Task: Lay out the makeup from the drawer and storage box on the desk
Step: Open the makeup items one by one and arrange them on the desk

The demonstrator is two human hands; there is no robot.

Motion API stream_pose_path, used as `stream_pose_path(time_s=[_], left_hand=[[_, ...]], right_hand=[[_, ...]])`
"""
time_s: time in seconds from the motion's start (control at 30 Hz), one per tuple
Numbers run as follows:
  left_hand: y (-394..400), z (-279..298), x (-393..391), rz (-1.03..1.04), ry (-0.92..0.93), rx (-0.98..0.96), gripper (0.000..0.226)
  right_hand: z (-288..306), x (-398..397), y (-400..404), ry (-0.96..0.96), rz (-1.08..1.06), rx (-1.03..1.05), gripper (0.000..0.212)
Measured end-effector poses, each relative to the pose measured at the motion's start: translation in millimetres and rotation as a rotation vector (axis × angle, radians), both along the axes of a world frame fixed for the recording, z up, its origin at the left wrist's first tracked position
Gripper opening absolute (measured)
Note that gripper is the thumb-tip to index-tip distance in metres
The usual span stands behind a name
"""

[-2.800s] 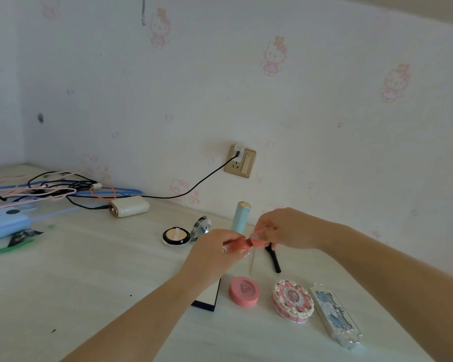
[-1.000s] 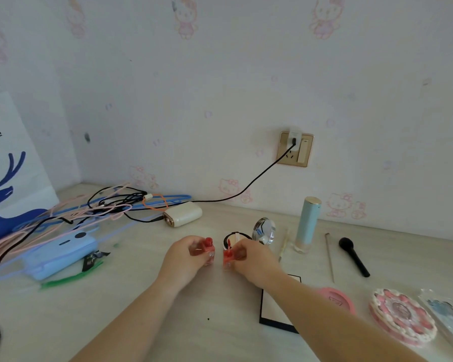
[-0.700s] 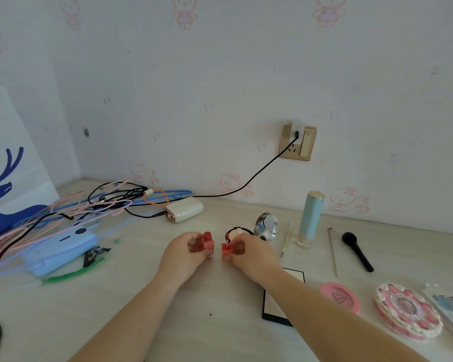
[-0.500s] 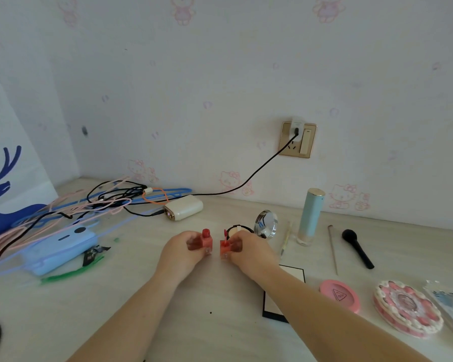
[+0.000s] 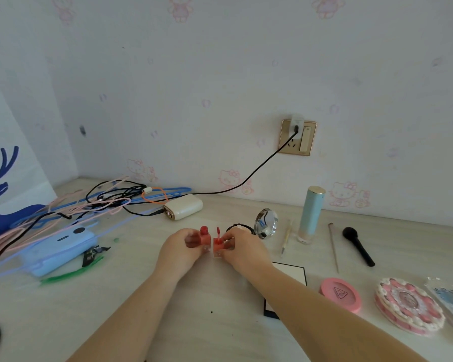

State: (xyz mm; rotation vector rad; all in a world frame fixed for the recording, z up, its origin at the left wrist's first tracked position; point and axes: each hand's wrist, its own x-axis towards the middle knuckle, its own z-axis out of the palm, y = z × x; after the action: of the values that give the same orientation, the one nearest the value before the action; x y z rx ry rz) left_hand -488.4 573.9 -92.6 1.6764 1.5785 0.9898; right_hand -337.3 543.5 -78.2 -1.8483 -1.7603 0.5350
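Desk [image 5: 115, 296]: both hands pinch upright lip-gloss halves [image 5: 205, 237] (side-by-side).

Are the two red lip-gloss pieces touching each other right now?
Apart. The head view shows a thin strip of desk between the left piece in the left hand and the right piece in the right hand.

Red lip-gloss pieces [image 5: 210, 240], pale-blue tube [image 5: 310, 214], pink compact [image 5: 340, 293], black brush [image 5: 357, 245], kitten-print wallpaper [image 5: 220, 74].
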Motion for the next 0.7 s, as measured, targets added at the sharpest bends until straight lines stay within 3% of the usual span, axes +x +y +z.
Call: stream_pose_path(time_s=[0.17, 0.37, 0.57, 0.7], left_hand=[[-1.2, -0.7, -0.4, 0.015, 0.002, -0.017, 0.041], [-17.0, 2.2, 1.0, 0.086, -0.204, -0.008, 0.066], [-58.0, 29.4, 6.7, 0.172, -0.357, 0.268, 0.022], [-76.8, 50.1, 29.4, 0.054, -0.445, 0.308, 0.021]], right_hand=[[2.5, 4.0, -3.4, 0.031, -0.013, -0.01, 0.033], [17.7, 17.4, -27.3, 0.088, 0.034, 0.092, 0.032], [33.7, 44.4, -61.4, 0.201, 0.078, 0.17, 0.021], [43.2, 67.4, -81.2, 0.202, 0.06, 0.232, 0.016]])
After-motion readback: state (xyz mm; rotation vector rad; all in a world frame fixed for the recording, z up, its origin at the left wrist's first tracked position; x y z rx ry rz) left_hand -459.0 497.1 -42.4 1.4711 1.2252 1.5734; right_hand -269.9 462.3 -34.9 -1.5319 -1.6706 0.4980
